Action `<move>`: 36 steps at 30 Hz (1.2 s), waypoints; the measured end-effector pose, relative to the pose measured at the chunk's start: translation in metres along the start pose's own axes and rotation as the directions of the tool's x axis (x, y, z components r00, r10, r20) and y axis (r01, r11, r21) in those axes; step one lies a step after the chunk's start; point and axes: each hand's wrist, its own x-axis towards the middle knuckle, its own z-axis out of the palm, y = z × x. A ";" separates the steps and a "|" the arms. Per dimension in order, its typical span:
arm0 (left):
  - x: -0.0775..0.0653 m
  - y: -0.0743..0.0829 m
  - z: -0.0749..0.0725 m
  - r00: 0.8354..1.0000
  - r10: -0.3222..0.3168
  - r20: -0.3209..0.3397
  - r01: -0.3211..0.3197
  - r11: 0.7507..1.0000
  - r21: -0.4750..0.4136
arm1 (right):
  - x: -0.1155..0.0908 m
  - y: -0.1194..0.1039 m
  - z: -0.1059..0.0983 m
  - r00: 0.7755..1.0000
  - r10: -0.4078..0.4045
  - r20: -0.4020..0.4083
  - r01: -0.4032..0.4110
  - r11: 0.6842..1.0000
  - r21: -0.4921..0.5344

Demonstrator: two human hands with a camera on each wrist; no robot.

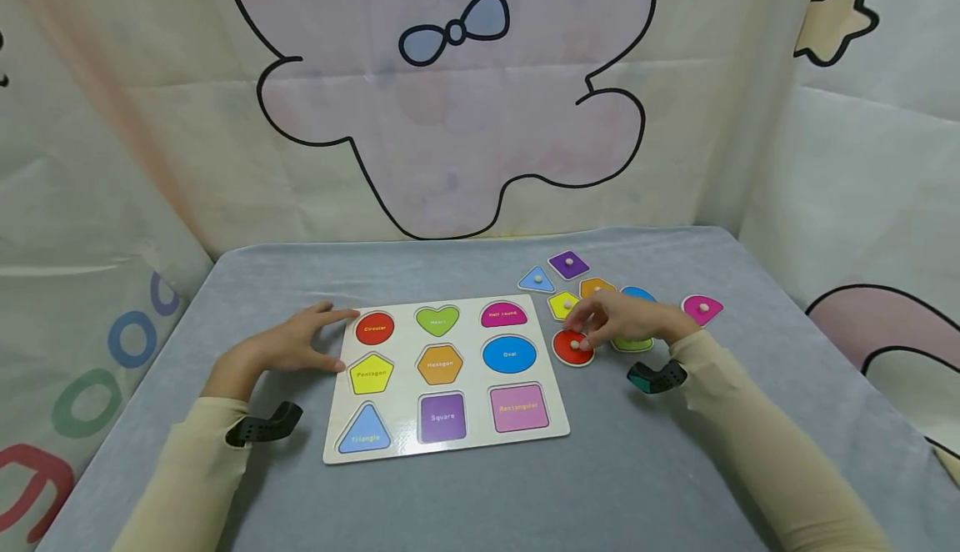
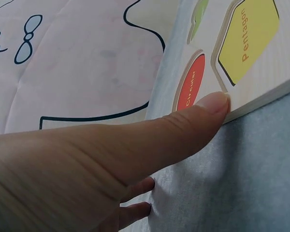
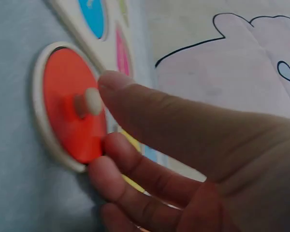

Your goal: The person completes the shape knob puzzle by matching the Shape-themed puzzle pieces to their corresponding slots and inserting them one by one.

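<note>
Left hand (image 1: 288,343) spread wide, touching board (image 1: 405,406); right hand (image 1: 624,319) at red disc (image 1: 570,353), can't tell if gripping.

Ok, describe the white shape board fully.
The white board is a thin, slightly glossy rectangular panel, pale wood by its look. It carries three rows of three coloured, labelled shapes: circle, heart and half round farthest; pentagon, hexagon and oval midway; triangle, square and rectangle nearest. It lies flat on the grey-blue cloth, slightly askew. The left hand touches it, thumb at the left edge, index finger at the far left corner.
</note>
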 end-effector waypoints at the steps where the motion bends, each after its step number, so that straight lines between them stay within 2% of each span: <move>1: 0.000 -0.001 0.000 1.000 -0.005 0.001 0.005 1.000 -0.005 | -0.001 0.001 0.001 1.000 0.000 -0.003 0.000 1.000 -0.001; 17: 0.004 -0.006 -0.001 1.000 -0.022 0.008 0.022 1.000 -0.010 | -0.003 0.007 0.013 0.995 -0.075 -0.071 0.074 0.997 -0.013; 31: 0.000 -0.003 -0.003 0.999 -0.050 -0.007 0.050 0.999 -0.016 | -0.001 0.014 0.017 0.980 -0.142 -0.138 0.149 0.988 0.043; 36: -0.001 -0.003 0.000 0.999 -0.045 -0.007 0.045 0.999 -0.027 | 0.001 0.010 0.017 0.978 -0.135 -0.160 0.146 0.987 0.060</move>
